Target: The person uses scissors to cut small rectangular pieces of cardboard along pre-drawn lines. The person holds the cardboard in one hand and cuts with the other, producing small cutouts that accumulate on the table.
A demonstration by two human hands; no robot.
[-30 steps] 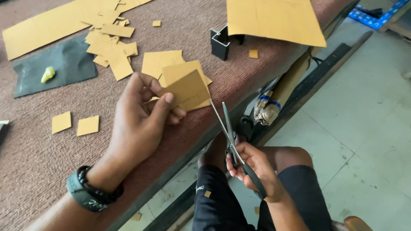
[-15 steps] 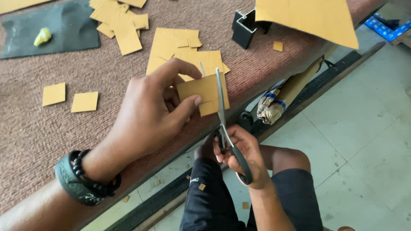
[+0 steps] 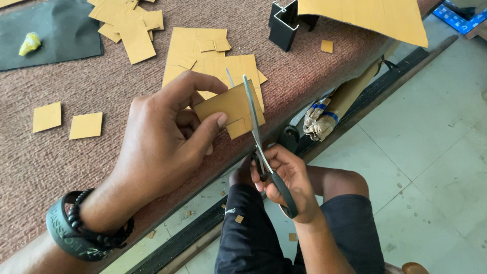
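My left hand [image 3: 167, 137] pinches a small tan cardboard piece [image 3: 225, 106] between thumb and fingers, just above the near edge of the brown carpeted table [image 3: 76, 167]. My right hand [image 3: 286, 180] grips the dark handles of a pair of scissors [image 3: 256, 137] below the table edge. The blades point up and are spread, with the cardboard piece between them. A narrow strip of the piece hangs down at its lower right. A dark band and a bead bracelet sit on my left wrist.
Loose cardboard sheets [image 3: 213, 61] and small squares [image 3: 66, 122] lie scattered on the table, along with a dark mat [image 3: 50, 35] holding a yellow lump, a black metal bracket [image 3: 284, 23] and a large cardboard sheet [image 3: 370, 15]. Below me is a tiled floor [image 3: 431, 152] with offcuts, and a taped cardboard roll [image 3: 329, 109].
My left hand has brought the cardboard piece closer to the scissors. The blades have slid onto the piece and cut into it, leaving a strip hanging.
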